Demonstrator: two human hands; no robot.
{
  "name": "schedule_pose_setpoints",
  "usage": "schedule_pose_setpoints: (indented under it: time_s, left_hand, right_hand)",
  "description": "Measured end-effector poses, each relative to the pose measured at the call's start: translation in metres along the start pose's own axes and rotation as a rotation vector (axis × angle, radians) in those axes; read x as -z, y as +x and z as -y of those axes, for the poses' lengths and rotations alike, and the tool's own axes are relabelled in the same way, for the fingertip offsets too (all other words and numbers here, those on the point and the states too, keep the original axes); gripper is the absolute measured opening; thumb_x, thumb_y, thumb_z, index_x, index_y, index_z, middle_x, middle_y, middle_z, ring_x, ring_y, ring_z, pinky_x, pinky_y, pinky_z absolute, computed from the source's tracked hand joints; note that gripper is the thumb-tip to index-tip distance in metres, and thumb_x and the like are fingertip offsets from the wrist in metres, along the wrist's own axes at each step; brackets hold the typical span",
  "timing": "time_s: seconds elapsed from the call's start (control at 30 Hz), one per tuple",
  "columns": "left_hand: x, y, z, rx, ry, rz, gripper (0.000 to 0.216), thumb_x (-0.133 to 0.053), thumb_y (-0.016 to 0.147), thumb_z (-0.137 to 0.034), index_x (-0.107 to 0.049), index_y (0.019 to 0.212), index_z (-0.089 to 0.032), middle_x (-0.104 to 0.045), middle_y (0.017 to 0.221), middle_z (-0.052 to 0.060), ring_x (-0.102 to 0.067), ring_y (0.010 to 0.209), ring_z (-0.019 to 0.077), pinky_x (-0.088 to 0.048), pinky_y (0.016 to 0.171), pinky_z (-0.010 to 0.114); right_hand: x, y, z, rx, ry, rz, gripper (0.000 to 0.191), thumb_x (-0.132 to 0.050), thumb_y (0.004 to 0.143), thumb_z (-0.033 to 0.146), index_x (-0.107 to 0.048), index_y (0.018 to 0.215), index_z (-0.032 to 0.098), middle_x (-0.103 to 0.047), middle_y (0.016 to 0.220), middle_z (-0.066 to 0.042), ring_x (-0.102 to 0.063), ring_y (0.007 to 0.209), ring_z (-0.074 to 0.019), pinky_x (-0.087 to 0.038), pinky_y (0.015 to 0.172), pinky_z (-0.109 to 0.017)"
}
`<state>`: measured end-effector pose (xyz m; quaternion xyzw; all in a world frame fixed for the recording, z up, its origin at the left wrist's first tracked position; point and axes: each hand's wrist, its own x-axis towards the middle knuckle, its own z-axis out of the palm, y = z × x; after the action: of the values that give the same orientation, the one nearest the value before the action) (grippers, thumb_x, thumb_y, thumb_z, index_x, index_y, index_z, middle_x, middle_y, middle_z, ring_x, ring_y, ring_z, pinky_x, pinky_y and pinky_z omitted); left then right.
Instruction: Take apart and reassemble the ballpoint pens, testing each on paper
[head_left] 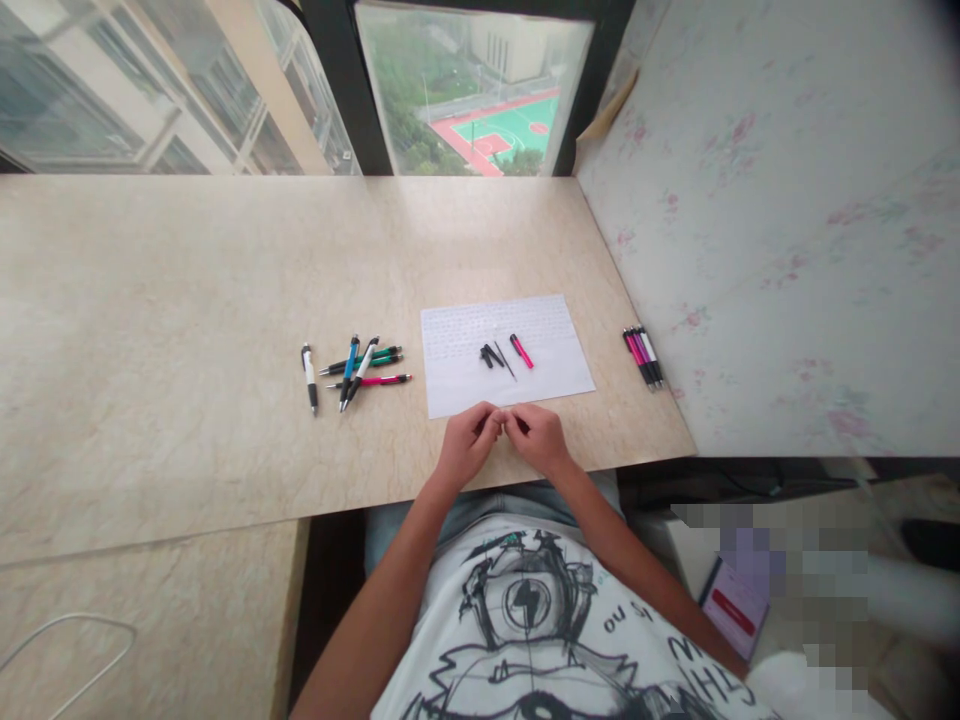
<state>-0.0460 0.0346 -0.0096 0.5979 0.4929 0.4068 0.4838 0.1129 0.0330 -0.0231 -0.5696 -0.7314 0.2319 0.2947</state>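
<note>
My left hand (470, 438) and my right hand (535, 436) meet fingertip to fingertip at the near edge of a handwritten paper sheet (510, 397). Both are closed in a pinch; whatever lies between the fingers is too small or hidden to name. On the sheet, just beyond my hands, lie a pink pen barrel (522, 351), a thin dark refill (505, 362) and short black pen parts (490, 356). To the left rests a loose pile of pens, with a blue pen (350, 366), a green pen (385, 358) and a pink pen (384, 380) among them.
A white pen (309, 378) lies apart at the far left of the pile. Several pens (643, 357) stand side by side near the papered wall (765, 220) on the right. The table (187, 330) runs back to the window (465, 90). A white cable (71, 618) crosses the lower left surface.
</note>
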Motion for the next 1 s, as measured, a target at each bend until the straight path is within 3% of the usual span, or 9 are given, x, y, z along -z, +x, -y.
schedule_pose_setpoints:
  time_s: [0.4, 0.57, 0.73, 0.87, 1.0]
  left_hand:
    - [0.003, 0.0, 0.002, 0.023, -0.085, -0.031, 0.034, -0.056, 0.092, -0.046, -0.063, 0.073, -0.019, -0.06, 0.063, 0.0, -0.054, 0.059, 0.0137, -0.042, 0.06, 0.026]
    - [0.005, 0.001, 0.002, 0.039, -0.175, -0.06, 0.033, -0.056, 0.092, -0.047, -0.063, 0.075, -0.019, -0.061, 0.065, 0.0, -0.054, 0.06, 0.0135, -0.043, 0.06, 0.026]
    - [0.006, 0.002, 0.002, 0.053, -0.264, -0.089, 0.032, -0.056, 0.092, -0.047, -0.064, 0.079, -0.019, -0.063, 0.069, 0.001, -0.056, 0.061, 0.0132, -0.043, 0.06, 0.026]
    - [0.007, 0.003, 0.0, 0.062, -0.305, -0.115, 0.033, -0.058, 0.091, -0.048, -0.064, 0.08, -0.018, -0.064, 0.07, 0.002, -0.058, 0.062, 0.0135, -0.044, 0.06, 0.026]
    - [0.006, 0.003, 0.001, 0.081, -0.338, -0.126, 0.032, -0.059, 0.09, -0.048, -0.065, 0.081, -0.018, -0.065, 0.07, 0.002, -0.058, 0.062, 0.0132, -0.044, 0.06, 0.027]
  right_hand:
    - [0.001, 0.001, 0.003, -0.014, 0.043, -0.016, 0.032, -0.049, 0.092, 0.03, -0.057, 0.062, 0.021, -0.059, 0.062, -0.001, -0.052, 0.061, -0.0159, -0.036, 0.061, -0.028]
    - [0.01, 0.006, 0.001, -0.185, 0.123, -0.214, 0.042, -0.043, 0.095, 0.041, -0.044, 0.057, 0.023, -0.043, 0.053, 0.004, -0.041, 0.053, -0.0132, -0.033, 0.056, -0.027]
    - [0.028, 0.03, -0.019, -0.22, -0.063, -0.394, 0.024, -0.046, 0.093, 0.035, -0.058, 0.078, 0.021, -0.059, 0.072, -0.003, -0.051, 0.067, -0.018, -0.039, 0.066, -0.031]
    - [0.033, 0.047, -0.031, -0.217, -0.272, -0.309, 0.02, -0.053, 0.089, 0.033, -0.062, 0.101, 0.019, -0.064, 0.091, -0.01, -0.056, 0.085, -0.0241, -0.041, 0.072, -0.033]
    - [0.029, 0.055, -0.028, -0.251, -0.362, -0.223, 0.026, -0.057, 0.09, 0.038, -0.063, 0.105, 0.018, -0.064, 0.1, -0.013, -0.057, 0.082, -0.0235, -0.039, 0.064, -0.031]
